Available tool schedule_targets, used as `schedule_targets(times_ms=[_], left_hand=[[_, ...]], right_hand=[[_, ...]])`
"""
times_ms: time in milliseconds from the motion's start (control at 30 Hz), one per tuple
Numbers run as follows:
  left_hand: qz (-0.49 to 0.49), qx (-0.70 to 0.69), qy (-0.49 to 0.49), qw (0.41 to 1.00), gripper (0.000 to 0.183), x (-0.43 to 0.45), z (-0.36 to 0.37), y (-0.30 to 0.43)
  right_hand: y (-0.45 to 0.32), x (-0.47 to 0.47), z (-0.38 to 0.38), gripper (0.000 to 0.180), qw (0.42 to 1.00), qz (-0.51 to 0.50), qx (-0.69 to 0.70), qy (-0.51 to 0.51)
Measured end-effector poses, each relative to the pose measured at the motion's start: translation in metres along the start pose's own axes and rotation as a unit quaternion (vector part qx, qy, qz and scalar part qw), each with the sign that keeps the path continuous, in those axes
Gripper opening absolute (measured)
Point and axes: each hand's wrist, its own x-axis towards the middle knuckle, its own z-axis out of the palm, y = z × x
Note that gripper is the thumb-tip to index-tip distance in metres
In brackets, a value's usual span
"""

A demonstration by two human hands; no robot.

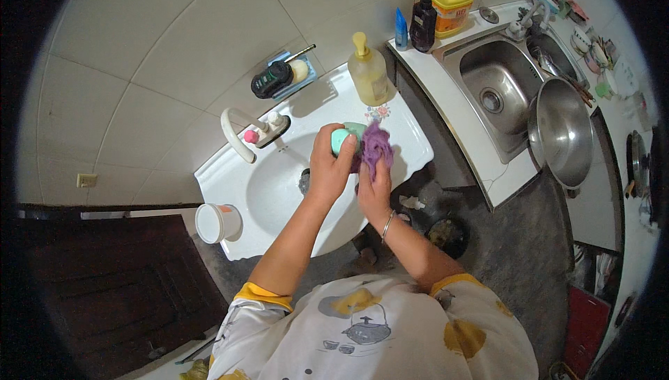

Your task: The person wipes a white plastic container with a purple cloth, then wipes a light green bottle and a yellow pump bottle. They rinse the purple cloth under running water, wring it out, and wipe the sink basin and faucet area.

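Observation:
Over the right side of the white washbasin (272, 223), my left hand (329, 163) grips a mint-green rounded object (342, 139), perhaps a container or bottle; its exact kind is unclear. Close beside it, my right hand (373, 184) holds a crumpled purple cloth (377, 145). The cloth appears to touch the green object. A yellowish pump bottle (368, 74) stands on the basin's back right corner. The white faucet (238, 129) with a pink knob is at the basin's back edge, left of my hands.
A white tub (217, 223) stands on the basin's left corner. On the wall, a blue soap holder (308, 74) carries soap and a dark item. To the right are a steel sink (502, 82), a large steel bowl (564, 129) at its edge, and a yellow pump jug (453, 6).

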Motion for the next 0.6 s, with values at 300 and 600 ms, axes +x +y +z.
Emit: schedule_targets(times_ms=[300,600], left_hand=[[-0.025,-0.045,-0.044,0.998,0.031,0.022,0.002,0.0],[-0.01,-0.074,-0.083,0.994,0.027,0.024,-0.002,0.001]], right_hand=[[0.012,0.126,-0.003,0.034,0.966,0.139,0.009,-0.219],[0.007,0.054,-0.005,0.037,0.994,-0.056,-0.083,-0.052]])
